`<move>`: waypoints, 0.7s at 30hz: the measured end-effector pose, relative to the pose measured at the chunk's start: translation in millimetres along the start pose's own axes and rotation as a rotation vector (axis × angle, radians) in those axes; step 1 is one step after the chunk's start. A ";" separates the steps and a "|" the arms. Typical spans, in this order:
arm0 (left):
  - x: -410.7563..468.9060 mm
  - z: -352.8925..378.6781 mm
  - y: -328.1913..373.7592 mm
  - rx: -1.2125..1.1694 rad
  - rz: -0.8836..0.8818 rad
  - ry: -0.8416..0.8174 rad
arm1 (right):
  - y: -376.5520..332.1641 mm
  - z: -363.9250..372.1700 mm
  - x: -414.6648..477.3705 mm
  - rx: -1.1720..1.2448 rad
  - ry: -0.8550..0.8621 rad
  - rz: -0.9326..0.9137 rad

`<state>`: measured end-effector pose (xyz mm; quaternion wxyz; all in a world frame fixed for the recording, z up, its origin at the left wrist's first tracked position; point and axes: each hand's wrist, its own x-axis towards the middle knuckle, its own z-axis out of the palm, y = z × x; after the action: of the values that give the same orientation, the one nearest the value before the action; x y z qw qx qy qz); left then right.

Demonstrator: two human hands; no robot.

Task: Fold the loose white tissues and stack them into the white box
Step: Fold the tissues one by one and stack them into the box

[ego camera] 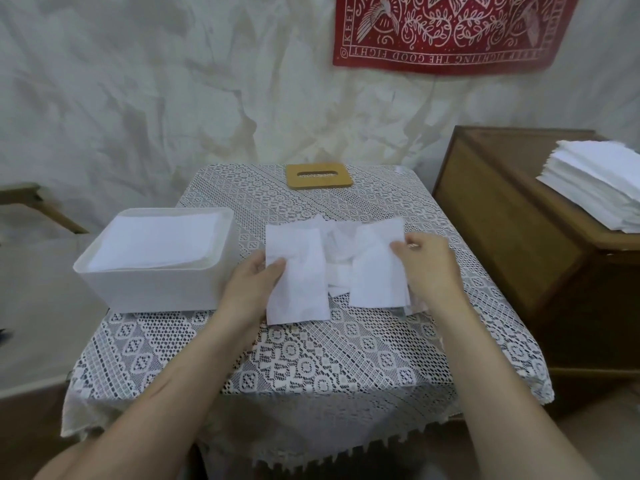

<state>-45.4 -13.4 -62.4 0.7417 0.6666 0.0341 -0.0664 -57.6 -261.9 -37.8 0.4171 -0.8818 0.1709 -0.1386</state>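
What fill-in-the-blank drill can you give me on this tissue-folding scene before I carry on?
1. The white box, with folded tissues stacked inside, stands on the ____ side of the lace tablecloth.
2. The wooden lid lies on the cloth apart from the box, so the box's top is ____.
3. The left hand holds the left tissue, the right hand pinches the right tissue, and loose tissues lie ____ them.
4. The wall banner is ____ with white print.
Missing words: left; open; between; red.

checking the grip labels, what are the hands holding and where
Left hand grips the left tissue by its left edge; right hand pinches the right tissue at its right edge.
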 end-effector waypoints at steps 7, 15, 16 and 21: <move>-0.9 2.9 0.1 -0.017 -0.003 -0.021 | -16.3 -11.6 -18.6 0.693 -0.149 0.093; -4.4 10.9 -1.7 -0.124 -0.027 -0.082 | -37.3 37.5 -34.1 0.651 -0.342 0.048; -4.0 11.1 -2.3 -0.141 -0.035 -0.077 | -37.6 40.7 -33.3 0.646 -0.342 0.051; -2.1 8.5 -4.3 -0.212 -0.088 -0.019 | -38.8 50.4 -29.7 0.644 -0.350 0.054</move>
<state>-48.5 -22.1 -65.5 0.8046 0.5817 0.0634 -0.1012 -57.7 -191.8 -41.3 0.6998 -0.7108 0.0680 -0.0214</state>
